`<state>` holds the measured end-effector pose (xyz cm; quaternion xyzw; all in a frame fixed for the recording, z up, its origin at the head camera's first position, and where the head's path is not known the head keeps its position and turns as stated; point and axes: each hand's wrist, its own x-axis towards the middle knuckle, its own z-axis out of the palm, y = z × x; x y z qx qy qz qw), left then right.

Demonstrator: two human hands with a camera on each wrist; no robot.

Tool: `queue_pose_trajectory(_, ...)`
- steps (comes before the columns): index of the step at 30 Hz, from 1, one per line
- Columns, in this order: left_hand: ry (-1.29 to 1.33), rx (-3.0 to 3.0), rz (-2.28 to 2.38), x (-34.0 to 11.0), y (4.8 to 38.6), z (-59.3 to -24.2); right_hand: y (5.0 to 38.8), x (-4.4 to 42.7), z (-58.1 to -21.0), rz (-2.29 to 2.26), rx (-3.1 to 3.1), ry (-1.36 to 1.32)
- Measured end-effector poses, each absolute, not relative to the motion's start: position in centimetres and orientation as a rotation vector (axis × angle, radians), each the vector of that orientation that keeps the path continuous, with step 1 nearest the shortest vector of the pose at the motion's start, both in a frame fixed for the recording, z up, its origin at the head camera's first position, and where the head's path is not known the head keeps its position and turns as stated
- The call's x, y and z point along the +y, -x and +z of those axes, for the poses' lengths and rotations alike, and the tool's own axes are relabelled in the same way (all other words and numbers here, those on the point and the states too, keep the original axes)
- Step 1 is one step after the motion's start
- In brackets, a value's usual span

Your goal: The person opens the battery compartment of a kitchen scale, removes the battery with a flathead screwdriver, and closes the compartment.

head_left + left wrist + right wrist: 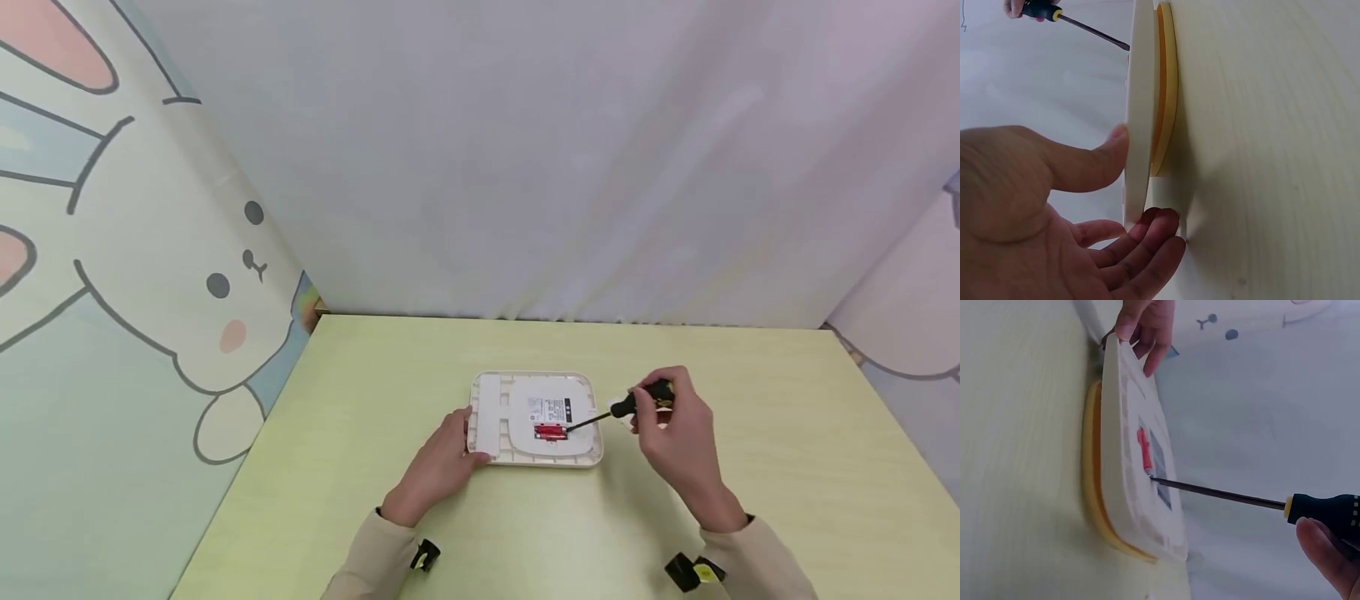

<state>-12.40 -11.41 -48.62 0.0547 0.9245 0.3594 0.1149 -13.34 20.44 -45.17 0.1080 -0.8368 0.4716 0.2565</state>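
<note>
What looks like a white kitchen scale [495,417] lies face down on the table, its label and battery slot showing. Red batteries [551,432] sit in that slot. My left hand [442,460] grips the scale's left edge, thumb [1107,161] on the upper side and fingertips [1163,228] at the lower edge. My right hand [681,437] holds a screwdriver [1222,495] by its black and yellow handle. Its tip touches the right end of the batteries. In the right wrist view only part of the right hand shows.
The scale rests on a yellow-orange layer [1169,94] that lifts its white body off the pale table [360,392]. A small white piece [624,412] is partly hidden behind the right hand. A plain curtain [480,167] hangs behind the table; rabbit-patterned cloth [142,250] stands at the left.
</note>
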Motion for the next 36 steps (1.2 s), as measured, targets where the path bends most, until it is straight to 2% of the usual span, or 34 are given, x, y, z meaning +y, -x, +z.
queue_pose_trajectory(4, -0.168, 2.703, 1.056, -11.4, 12.4, -48.7, 13.9, 19.1, -43.7, 1.031, -2.340, -0.395)
queue_pose_trajectory(7, -0.168, 2.700, 1.058, -11.5, 12.3, -48.7, 14.3, 18.9, -43.3, 1.006, -2.362, -0.390)
queue_pose_trajectory(23, -0.149, 2.697, 1.054, -11.5, 12.3, -48.8, 13.4, 22.8, -48.5, 1.799, -2.037, 0.070)
queue_pose_trajectory(36, -0.151, 2.699, 1.044, -11.6, 12.3, -48.8, 13.2, 23.1, -50.3, 2.031, -1.782, 0.126)
